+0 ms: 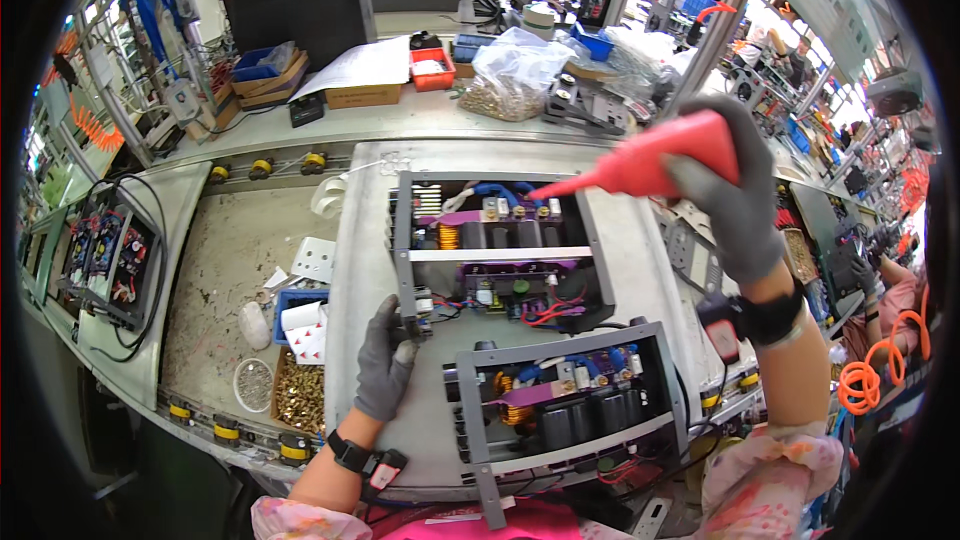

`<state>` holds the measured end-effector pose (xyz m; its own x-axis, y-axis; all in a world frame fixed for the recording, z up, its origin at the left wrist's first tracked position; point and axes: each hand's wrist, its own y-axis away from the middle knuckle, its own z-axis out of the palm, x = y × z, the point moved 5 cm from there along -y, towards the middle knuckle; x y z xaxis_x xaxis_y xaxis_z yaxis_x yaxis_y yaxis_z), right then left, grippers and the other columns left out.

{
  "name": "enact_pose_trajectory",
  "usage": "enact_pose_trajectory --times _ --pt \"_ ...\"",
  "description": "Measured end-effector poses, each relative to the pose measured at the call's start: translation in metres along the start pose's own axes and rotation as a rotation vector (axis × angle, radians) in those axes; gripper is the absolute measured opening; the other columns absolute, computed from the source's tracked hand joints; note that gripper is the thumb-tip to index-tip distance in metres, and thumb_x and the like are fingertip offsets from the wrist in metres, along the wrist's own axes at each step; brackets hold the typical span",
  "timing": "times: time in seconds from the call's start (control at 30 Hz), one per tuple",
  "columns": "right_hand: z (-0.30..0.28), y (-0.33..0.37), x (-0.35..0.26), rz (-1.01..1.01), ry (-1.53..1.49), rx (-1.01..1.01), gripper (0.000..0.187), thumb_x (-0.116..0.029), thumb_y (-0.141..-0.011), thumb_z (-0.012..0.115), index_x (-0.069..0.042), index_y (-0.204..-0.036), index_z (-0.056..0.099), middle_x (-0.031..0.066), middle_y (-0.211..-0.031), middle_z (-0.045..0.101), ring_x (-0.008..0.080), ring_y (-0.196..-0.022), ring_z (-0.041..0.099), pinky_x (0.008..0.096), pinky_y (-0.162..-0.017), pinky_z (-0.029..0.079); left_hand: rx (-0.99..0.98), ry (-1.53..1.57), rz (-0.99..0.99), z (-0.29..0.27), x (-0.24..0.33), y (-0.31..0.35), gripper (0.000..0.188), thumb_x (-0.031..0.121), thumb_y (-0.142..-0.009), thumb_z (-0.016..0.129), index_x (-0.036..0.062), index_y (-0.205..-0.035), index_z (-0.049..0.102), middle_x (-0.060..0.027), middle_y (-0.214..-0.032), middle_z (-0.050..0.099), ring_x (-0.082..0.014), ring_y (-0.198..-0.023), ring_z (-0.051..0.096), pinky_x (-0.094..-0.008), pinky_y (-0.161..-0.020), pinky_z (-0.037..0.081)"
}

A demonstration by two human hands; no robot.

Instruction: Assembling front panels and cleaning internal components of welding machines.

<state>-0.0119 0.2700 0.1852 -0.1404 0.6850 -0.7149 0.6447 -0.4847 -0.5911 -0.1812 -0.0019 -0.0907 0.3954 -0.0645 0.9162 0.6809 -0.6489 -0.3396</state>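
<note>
My right hand (735,195), in a grey glove, is closed around a red squeeze bottle (675,155). The bottle's long thin nozzle (570,187) points left and down, over the circuit boards of the farther grey metal chassis (455,254). Whether its tip touches anything there, I cannot tell. At that chassis's near left corner is my left hand (385,365), also gloved in grey, its fingers and thumb holding the end. Purple boards, blue wires and a copper coil (447,237) show inside. Closer to me sits a second, similar chassis (575,458), tilted slightly.
Both chassis lie on a pale board (360,210) over a roller line. To its left are a bin of brass-coloured fasteners (300,392), a small white tub (253,385) and another chassis (110,260). Bagged parts (515,80) and a red bin (432,70) stand behind.
</note>
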Motion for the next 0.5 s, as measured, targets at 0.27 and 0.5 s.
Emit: enact_pose_trajectory --times 0.27,0.5 --pt "-0.039 0.087 0.057 0.367 -0.184 0.046 0.041 -0.007 -0.074 0.072 -0.004 -0.109 0.051 0.0064 -0.092 0.058 0.0111 -0.077 0.060 0.0242 -0.055 0.053 -0.027 -0.083 0.009 0.006 0.001 -0.004 0.054 0.035 -0.095 0.049 -0.0038 -0.131 0.038 -0.0093 -0.096 0.057 -0.0164 -0.084 0.056 -0.0297 -0.076 0.046" --pt "-0.025 0.089 0.083 0.324 -0.171 0.000 0.042 -0.007 -0.072 0.074 -0.003 -0.109 0.052 0.0072 -0.098 0.057 0.0141 -0.089 0.058 0.0299 -0.080 0.050 0.013 -0.157 0.015 0.006 0.003 -0.001 0.040 0.040 -0.096 0.045 0.0005 -0.094 0.048 -0.0092 -0.085 0.055 -0.0168 -0.076 0.054 -0.0297 -0.069 0.045"
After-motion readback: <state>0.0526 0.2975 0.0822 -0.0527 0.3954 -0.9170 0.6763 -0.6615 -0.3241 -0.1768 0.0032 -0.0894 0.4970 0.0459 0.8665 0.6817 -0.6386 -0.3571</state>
